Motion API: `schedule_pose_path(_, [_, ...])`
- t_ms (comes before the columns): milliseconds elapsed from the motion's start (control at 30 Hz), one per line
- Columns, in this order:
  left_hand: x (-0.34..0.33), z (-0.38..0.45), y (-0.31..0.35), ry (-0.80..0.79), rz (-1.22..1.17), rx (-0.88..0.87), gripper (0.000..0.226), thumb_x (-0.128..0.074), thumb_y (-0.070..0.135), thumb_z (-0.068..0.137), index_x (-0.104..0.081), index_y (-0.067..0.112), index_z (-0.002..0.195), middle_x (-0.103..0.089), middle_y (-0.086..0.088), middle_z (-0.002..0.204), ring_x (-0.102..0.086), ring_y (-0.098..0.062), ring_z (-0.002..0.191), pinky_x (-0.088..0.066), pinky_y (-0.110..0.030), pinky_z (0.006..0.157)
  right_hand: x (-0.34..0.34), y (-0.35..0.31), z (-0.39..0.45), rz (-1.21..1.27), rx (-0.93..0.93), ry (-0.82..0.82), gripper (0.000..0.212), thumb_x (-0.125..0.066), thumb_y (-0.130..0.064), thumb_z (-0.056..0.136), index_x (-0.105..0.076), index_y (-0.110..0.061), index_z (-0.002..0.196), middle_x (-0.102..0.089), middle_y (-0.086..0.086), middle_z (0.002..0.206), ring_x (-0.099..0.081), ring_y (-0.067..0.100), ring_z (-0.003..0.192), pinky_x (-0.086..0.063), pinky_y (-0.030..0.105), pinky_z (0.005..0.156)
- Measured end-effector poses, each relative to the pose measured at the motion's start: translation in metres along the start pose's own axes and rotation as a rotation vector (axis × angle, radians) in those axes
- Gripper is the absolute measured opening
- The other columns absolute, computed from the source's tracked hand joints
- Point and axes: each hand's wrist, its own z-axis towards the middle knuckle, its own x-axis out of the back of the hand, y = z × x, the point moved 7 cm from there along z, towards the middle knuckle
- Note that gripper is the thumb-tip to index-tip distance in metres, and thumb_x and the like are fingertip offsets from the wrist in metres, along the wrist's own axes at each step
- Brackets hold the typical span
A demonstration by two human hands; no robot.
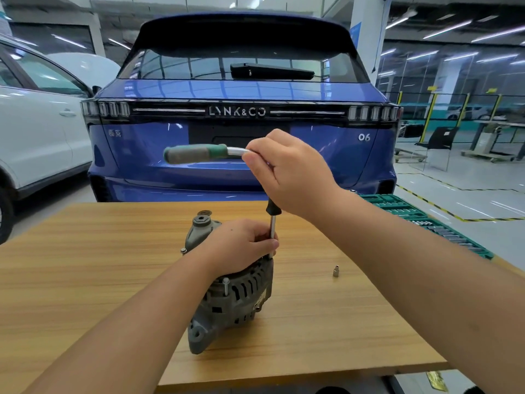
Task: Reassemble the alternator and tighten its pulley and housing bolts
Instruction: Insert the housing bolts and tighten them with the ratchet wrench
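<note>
Housing-bolt tightening: right hand [287,172] is gripping the ratchet [199,153] head, left hand [241,245] is steadying the alternator [235,297] on the table [85,265], fingers pinching the extension bar [272,234]. Next, swinging the handle squarely.

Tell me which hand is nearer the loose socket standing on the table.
Left. The left hand rests on the alternator, level with the table and to the left of the socket. The right hand grips the ratchet high above.
</note>
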Motion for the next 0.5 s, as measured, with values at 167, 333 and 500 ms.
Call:
schedule_pose_path(167, [-0.002, 0.0, 0.0, -0.027, 0.003, -0.002, 0.014, -0.053, 0.049, 0.103, -0.063, 0.044, 0.095, -0.068, 0.017, 0.092, -0.062, -0.001, 0.088, -0.055, -0.028, 0.077, -0.001, 0.032, 0.025, 0.143, -0.614, -0.397, 0.025, -0.048, -0.028, 0.1, -0.057, -0.013, 0.083, -0.068, 0.005, 0.07, -0.06, 0.025, 0.059, -0.049, 0.033, 0.056])
schedule_pose_path(333, [-0.002, 0.002, -0.004, -0.026, -0.033, 0.016, 0.014, -0.056, 0.05, 0.101, -0.066, 0.043, 0.094, -0.07, 0.018, 0.091, -0.064, -0.001, 0.088, -0.057, -0.031, 0.08, -0.033, 0.037, -0.01, 1.308, -1.116, -0.231, 0.014, -0.051, -0.025, 0.097, -0.056, -0.015, 0.106, -0.077, -0.001, 0.08, -0.075, 0.02, 0.075, -0.049, 0.042, 0.079])
schedule_pose_path(500, [-0.002, 0.005, -0.006, -0.018, -0.017, 0.036, 0.015, -0.053, 0.05, 0.102, -0.063, 0.046, 0.092, -0.069, 0.02, 0.092, -0.064, 0.001, 0.086, -0.052, -0.024, 0.072, -0.029, 0.047, -0.017, 1.145, -0.745, 0.31, 0.014, -0.056, -0.021, 0.101, -0.058, -0.017, 0.087, -0.059, -0.001, 0.074, -0.055, 0.01, 0.07, -0.046, 0.028, 0.065])
